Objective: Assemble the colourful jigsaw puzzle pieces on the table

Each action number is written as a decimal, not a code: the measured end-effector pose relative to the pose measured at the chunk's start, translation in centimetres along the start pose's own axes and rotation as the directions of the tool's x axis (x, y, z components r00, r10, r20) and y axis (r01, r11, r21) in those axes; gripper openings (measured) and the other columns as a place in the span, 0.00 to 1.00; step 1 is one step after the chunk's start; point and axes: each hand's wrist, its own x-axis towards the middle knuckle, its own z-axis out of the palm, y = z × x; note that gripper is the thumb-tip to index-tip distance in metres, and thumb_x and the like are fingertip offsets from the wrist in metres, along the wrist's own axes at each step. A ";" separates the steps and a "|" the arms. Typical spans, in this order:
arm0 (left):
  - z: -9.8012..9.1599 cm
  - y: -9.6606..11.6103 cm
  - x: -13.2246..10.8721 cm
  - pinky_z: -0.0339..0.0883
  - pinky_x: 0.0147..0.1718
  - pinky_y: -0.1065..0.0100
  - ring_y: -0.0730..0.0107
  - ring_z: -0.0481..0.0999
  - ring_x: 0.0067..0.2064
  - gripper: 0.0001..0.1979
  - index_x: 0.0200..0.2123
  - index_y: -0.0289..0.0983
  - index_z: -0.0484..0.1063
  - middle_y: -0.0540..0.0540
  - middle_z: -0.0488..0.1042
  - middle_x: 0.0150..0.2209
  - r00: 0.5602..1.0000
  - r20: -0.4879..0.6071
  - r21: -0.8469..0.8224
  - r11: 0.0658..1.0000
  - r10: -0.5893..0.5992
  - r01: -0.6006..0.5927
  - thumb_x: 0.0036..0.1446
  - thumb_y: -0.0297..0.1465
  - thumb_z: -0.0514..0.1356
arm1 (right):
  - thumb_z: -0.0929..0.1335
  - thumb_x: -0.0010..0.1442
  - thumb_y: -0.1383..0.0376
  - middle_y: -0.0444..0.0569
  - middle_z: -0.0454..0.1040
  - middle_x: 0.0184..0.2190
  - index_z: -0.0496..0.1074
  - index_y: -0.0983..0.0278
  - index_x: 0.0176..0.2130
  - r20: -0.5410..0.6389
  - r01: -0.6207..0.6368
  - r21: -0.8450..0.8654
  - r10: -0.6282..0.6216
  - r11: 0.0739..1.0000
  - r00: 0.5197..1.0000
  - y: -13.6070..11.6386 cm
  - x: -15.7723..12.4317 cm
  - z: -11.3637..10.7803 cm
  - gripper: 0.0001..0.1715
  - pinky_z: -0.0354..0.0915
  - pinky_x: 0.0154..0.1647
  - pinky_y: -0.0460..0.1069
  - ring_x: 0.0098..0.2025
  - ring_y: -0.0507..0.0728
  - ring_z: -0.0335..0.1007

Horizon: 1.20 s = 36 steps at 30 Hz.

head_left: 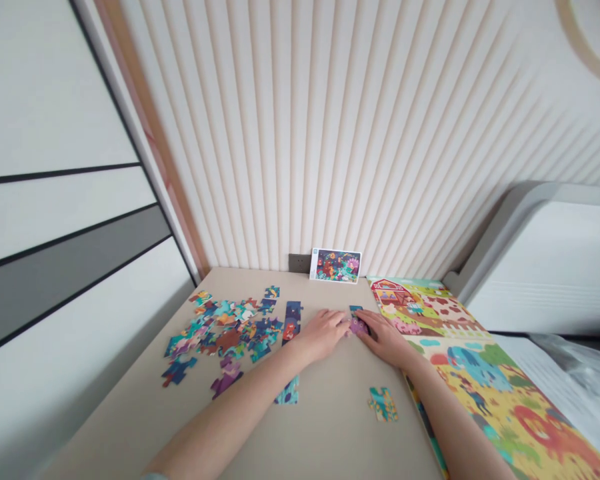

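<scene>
Beige bench [330, 433] here, our left hand [323, 335] and right hand [385, 339] together at a purple jigsaw piece [359, 326], grip unclear. Loose pieces [225, 330] lie within reach.

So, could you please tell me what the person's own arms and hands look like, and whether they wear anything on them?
Both arms are bare for nearly all of their visible length: the left forearm and the right forearm show no sleeve, apart from a sliver of pale grey cuff at the lower edge of the view. The left hand and right hand wear no gloves, and neither shows a ring, watch or bracelet.
</scene>
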 end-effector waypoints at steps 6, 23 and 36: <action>-5.7 -3.4 -5.6 0.61 0.59 0.57 0.61 0.74 0.53 0.08 0.41 0.39 0.76 0.42 0.77 0.49 0.999 0.023 0.133 0.990 0.042 -0.045 0.64 0.25 0.58 | 0.65 0.67 0.49 0.51 0.69 0.64 0.71 0.54 0.61 0.007 0.006 0.047 -0.007 0.999 1.000 2.0 0.0 0.9 0.27 0.61 0.67 0.66 0.64 0.67 0.66; -11.7 -17.2 -24.4 0.67 0.52 0.61 0.57 0.78 0.50 0.17 0.48 0.39 0.77 0.41 0.80 0.47 0.412 -0.291 0.041 0.419 -0.864 0.907 0.66 0.32 0.50 | 0.63 0.70 0.53 0.52 0.72 0.60 0.71 0.55 0.60 0.009 -0.009 0.008 0.009 1.000 1.000 2.8 -0.8 0.1 0.24 0.66 0.63 0.63 0.61 0.66 0.69; -11.8 -15.8 -24.3 0.69 0.40 0.65 0.55 0.80 0.44 0.18 0.40 0.42 0.80 0.42 0.82 0.43 0.267 -0.006 0.106 0.265 -0.964 0.958 0.61 0.45 0.56 | 0.63 0.69 0.52 0.54 0.74 0.58 0.74 0.57 0.57 -0.075 -0.017 0.044 0.020 0.999 0.997 2.9 -0.9 -0.1 0.23 0.68 0.61 0.63 0.59 0.66 0.71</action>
